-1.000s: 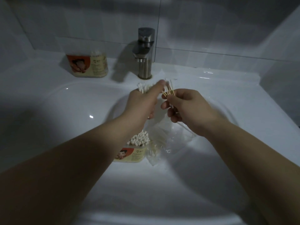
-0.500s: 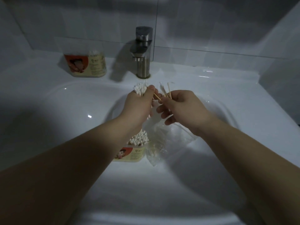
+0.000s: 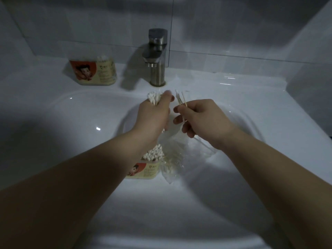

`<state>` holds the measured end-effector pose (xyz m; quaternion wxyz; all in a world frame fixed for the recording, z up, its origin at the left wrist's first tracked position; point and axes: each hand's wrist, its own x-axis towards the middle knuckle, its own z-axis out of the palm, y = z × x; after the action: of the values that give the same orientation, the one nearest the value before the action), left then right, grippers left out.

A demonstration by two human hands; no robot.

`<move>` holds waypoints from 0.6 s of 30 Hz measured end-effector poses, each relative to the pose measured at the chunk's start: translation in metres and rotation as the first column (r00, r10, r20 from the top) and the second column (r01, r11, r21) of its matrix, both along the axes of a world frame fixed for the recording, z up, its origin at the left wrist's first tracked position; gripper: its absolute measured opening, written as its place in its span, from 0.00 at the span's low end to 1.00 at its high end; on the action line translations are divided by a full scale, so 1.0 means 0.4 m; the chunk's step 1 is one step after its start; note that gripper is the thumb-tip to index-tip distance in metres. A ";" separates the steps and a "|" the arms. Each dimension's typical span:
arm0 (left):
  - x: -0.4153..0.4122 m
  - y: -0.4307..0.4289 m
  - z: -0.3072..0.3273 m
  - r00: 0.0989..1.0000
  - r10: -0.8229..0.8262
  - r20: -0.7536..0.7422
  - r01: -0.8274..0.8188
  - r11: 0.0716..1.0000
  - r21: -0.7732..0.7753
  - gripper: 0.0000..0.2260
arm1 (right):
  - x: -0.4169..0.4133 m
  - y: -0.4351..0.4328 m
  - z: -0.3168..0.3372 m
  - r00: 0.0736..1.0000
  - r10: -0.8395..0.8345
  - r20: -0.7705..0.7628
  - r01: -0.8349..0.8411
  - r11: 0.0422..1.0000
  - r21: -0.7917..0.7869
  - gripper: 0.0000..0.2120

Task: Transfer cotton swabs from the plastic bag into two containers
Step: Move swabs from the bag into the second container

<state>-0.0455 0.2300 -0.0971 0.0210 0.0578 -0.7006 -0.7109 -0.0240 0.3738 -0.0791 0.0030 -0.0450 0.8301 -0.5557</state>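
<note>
Swab bundle gripped in left hand, tips up. Loose swabs pinched by right hand just beside. Plastic bag and packed container lie below both hands; second container well beyond left. Step, likely: gathering handful. Next: merge, seat upright where room remains.

Dim, grey-tiled walls behind a glossy white sink, steel faucet at centre back

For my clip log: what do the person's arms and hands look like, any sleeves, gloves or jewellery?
Both forearms are bare, no sleeves in view. Left hand and right hand: no gloves, ring, watch or bracelet visible in the dim light.
</note>
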 end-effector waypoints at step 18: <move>0.013 0.010 0.010 0.980 -0.183 -0.074 0.176 0.980 -0.095 0.11 | 0.016 0.000 0.014 0.995 0.099 -0.005 -0.094 0.957 0.273 0.19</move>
<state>-0.0404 0.2341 -0.0931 -0.0120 -0.0360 -0.7322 -0.6800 -0.0175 0.3740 -0.0734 0.0286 -0.0895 0.8955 -0.4350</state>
